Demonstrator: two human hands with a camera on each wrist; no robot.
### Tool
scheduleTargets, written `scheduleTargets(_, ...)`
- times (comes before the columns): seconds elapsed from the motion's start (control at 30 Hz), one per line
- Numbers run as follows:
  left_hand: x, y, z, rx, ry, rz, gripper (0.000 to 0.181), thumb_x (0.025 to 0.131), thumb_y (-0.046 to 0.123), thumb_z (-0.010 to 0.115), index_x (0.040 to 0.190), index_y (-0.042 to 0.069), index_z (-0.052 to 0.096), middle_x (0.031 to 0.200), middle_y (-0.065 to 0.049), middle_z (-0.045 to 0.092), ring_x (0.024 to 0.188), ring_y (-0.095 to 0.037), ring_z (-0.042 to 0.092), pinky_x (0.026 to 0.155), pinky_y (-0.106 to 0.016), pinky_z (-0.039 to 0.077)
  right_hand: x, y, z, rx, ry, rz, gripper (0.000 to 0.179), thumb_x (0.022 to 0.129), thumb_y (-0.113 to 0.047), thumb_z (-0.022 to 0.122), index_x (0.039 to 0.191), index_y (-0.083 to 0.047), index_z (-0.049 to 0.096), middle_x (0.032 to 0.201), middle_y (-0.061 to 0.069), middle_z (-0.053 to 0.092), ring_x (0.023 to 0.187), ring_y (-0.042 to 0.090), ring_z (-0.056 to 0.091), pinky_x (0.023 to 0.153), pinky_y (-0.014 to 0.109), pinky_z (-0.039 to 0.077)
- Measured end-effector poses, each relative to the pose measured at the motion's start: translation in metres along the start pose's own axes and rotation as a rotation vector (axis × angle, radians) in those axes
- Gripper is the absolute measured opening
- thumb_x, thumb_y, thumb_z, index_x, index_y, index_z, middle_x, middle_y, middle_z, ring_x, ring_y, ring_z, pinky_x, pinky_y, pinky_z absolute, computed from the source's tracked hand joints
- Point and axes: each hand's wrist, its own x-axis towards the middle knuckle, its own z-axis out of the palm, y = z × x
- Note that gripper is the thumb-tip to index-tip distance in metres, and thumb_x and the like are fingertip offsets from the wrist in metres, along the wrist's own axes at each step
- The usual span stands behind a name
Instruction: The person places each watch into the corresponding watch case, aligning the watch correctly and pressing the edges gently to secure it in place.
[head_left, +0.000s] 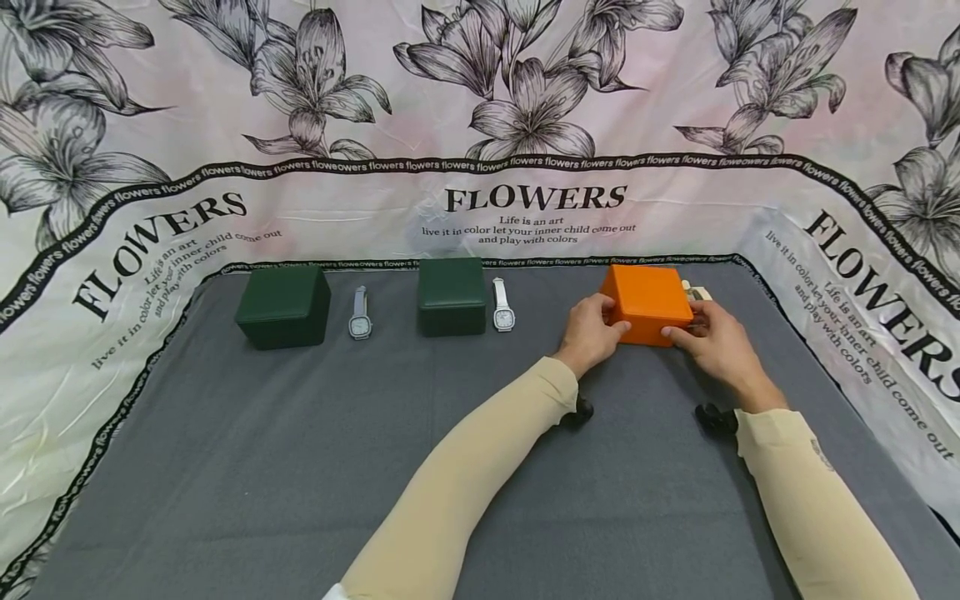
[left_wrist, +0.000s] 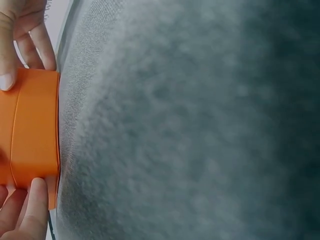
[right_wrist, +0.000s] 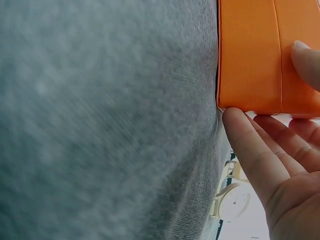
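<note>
An orange box (head_left: 647, 304) sits on the grey cloth at the right, between the two hands. My left hand (head_left: 590, 335) holds its left side, fingers along the side and thumb at the front corner. From the other side my right hand (head_left: 722, 346) grips it, thumb on the front face and fingers along the right side. In the right wrist view the orange box (right_wrist: 252, 57) shows a seam, and a gold-toned watch (right_wrist: 234, 202) lies beyond the fingers. In the left wrist view both hands touch the orange box (left_wrist: 37, 125).
To the left are two dark green boxes, one (head_left: 283, 305) at the far left and another (head_left: 452, 297) near the middle. A silver watch (head_left: 361, 315) lies between them, a white-strapped watch (head_left: 503, 307) right of the second. Flower-printed fabric (head_left: 536, 212) rises behind.
</note>
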Motion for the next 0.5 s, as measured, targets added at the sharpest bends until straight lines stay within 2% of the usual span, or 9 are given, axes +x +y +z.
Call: scheduleTargets(0.5,-0.011,-0.002,-0.007,-0.013,-0.021,0.000,0.033,0.087,0.023,0.072,0.115,0.009,0.061,0.102,0.001,0.059,0.085,-0.008,0.055,0.076,-0.017,0.047,-0.010,-0.007,0.003,0.006,-0.009,-0.030,0.074,0.092,-0.046,0.059,0.139,0.005,0.035,0.128,0.028,0.049,0.110,0.043,0.055,0.088,0.056,0.045)
